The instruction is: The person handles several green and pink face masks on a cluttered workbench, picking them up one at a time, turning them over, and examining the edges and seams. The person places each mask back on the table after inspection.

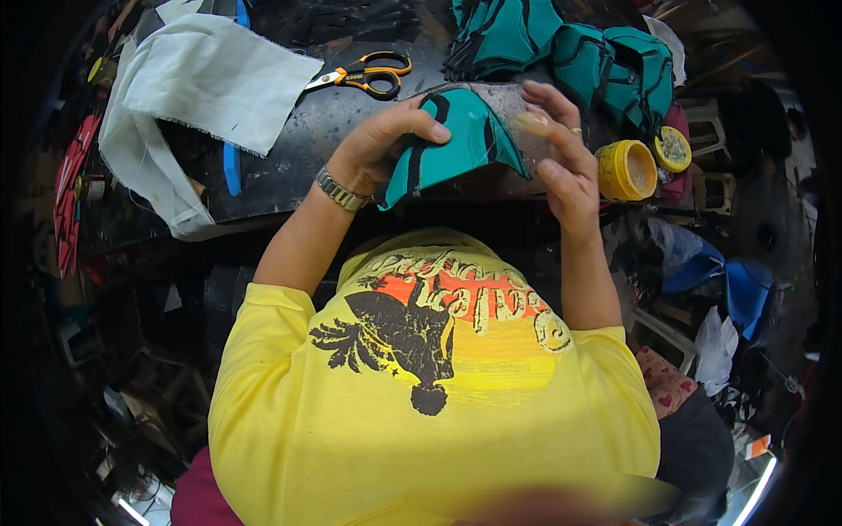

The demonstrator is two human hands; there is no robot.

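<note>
Your left hand (383, 138) pinched the teal piece (467, 143) by its left side; your right hand (566, 159), fingers loosely spread, hung just off its right edge

Cloth (202, 79): white, frayed — on the counter (285, 171)
Strip (231, 168): blue, partly beneath cloth
Scissors (355, 76): black-orange, just beside cloth
Bag (715, 349): pale — far right

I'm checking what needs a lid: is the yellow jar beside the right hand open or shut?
Open: no lid covers the yellow jar, and its pale tan inside shows. I cannot tell how full.
</note>
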